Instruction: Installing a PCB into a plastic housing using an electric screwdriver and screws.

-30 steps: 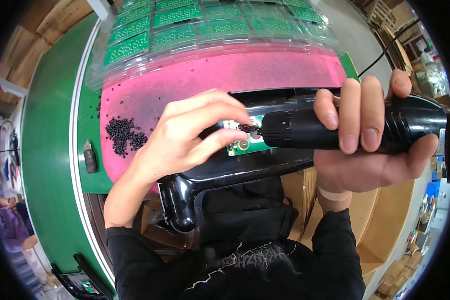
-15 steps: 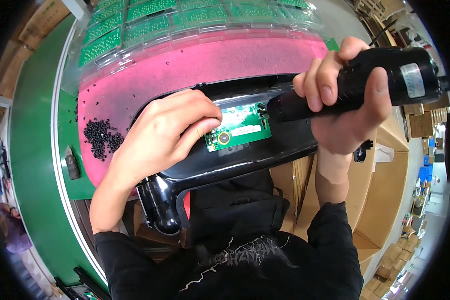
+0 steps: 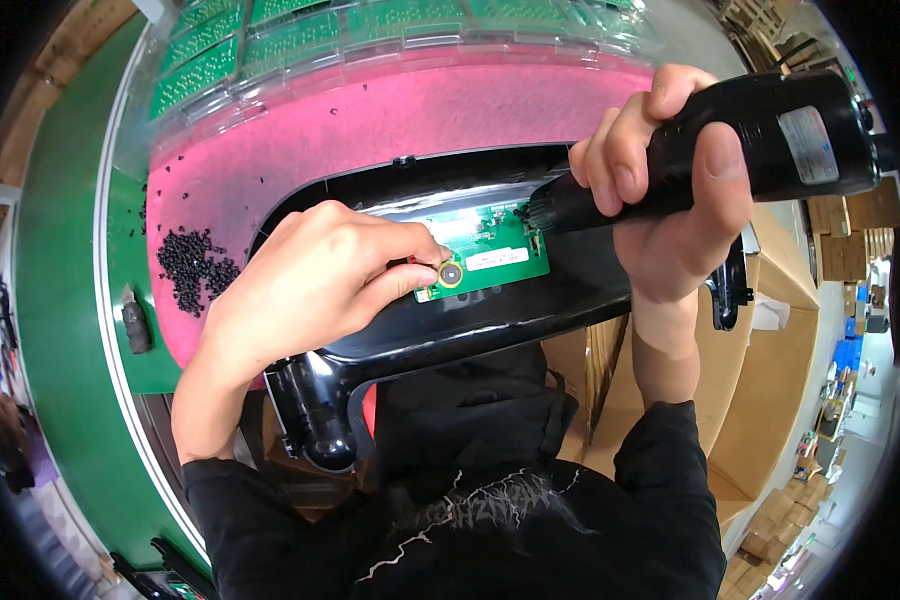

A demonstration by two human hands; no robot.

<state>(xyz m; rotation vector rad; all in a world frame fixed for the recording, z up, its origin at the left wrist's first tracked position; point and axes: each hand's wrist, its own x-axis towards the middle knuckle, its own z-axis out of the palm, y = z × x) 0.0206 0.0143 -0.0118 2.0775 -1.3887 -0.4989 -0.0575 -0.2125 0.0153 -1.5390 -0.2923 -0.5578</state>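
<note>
A green circuit board (image 3: 485,235), with a white label and a round buzzer (image 3: 451,273), lies inside a curved black plastic housing (image 3: 450,338). My right hand (image 3: 660,185) is wrapped round a thick black electric screwdriver (image 3: 755,135), its nose pointing left and down to the board's right end. The driver covers that end, so its contact there is hidden. At the board's left end my left hand (image 3: 305,270) is closed, thumb and forefinger pinched beside the buzzer. Whatever lies between those fingertips is too small to make out; a bit of red shows by them.
Small black screws (image 3: 195,268) are heaped on a pink mat (image 3: 370,120) at the left. Beyond it stand clear plastic trays (image 3: 300,58) of green boards. A dark-wrapped tool (image 3: 136,325) lies on the green table (image 3: 60,270). Cardboard boxes (image 3: 770,400) stand at the right.
My left fingertips have moved down the board's left end, from its upper edge to beside the buzzer. The screwdriver and my right hand have shifted slightly left and up in the picture.
</note>
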